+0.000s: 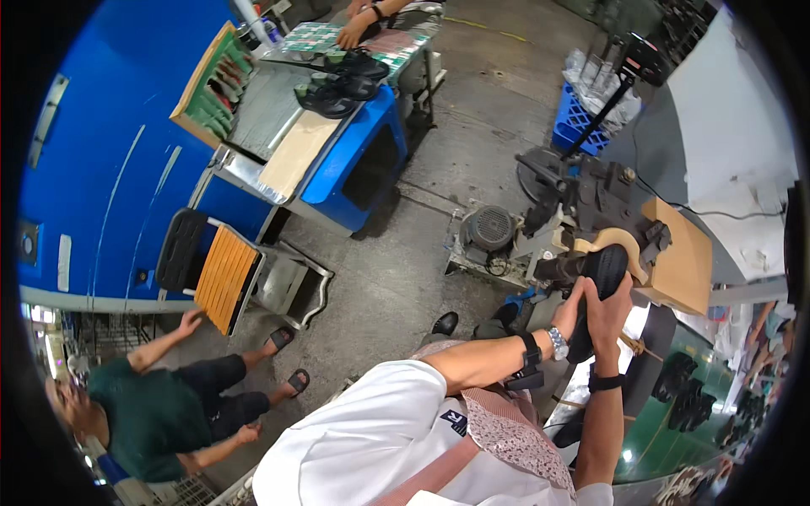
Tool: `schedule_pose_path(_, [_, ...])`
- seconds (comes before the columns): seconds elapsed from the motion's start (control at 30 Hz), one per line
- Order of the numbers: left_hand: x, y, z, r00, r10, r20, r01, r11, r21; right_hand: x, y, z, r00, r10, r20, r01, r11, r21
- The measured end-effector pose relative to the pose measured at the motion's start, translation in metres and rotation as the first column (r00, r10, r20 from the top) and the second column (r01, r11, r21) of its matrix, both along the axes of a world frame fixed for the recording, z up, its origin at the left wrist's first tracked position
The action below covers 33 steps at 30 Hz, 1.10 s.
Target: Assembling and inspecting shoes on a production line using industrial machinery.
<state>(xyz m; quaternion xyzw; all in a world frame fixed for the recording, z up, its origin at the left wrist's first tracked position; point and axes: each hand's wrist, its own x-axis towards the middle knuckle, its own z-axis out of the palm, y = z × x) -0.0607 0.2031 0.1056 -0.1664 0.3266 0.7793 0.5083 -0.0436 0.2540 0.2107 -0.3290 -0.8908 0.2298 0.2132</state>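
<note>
A black shoe is held in front of me at the right, its ridged dark sole turned up toward me. My left hand grips its near left side, with a watch on that wrist. Around the right side is my right hand, its fingers partly hidden beneath the shoe. The toe end lies against or close to a cream curved guard on a dark metal machine; whether they touch, I cannot tell.
A grey motor sits left of the machine, a cardboard box to its right. Several black shoes lie on a green table. A folding chair and a seated person are at left; another person's hand works at the far bench.
</note>
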Motion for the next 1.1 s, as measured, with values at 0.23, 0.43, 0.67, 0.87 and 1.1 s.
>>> schedule_pose_path(0.23, [-0.006,-0.014,0.000,0.940,0.004,-0.341,-0.026,0.998,-0.060,-0.003,-0.018,0.013,0.994,-0.083,-0.065,0.077,0.993,-0.092])
schedule_pose_path(0.43, [-0.020,-0.101,0.003,0.785,-0.263,-0.561,0.178,0.963,-0.203,0.067,-0.061,-0.012,0.946,-0.106,-0.306,0.053,0.983,-0.176])
schedule_pose_path(0.67, [-0.102,-0.261,0.009,-0.250,-0.745,-0.618,0.287,0.553,-0.782,0.019,-0.049,-0.040,0.659,-0.458,-0.597,-0.702,-0.089,-0.706])
schedule_pose_path(0.87, [-0.074,-0.174,-0.024,-0.317,-0.728,-0.608,0.347,0.508,-0.789,0.033,-0.061,-0.027,0.560,-0.582,-0.590,-0.760,-0.077,-0.645])
schedule_pose_path(1.1, [0.041,0.043,-0.063,-0.491,-0.621,-0.611,0.056,0.677,-0.734,0.341,-0.125,-0.022,0.421,-0.768,-0.483,0.340,0.627,-0.701])
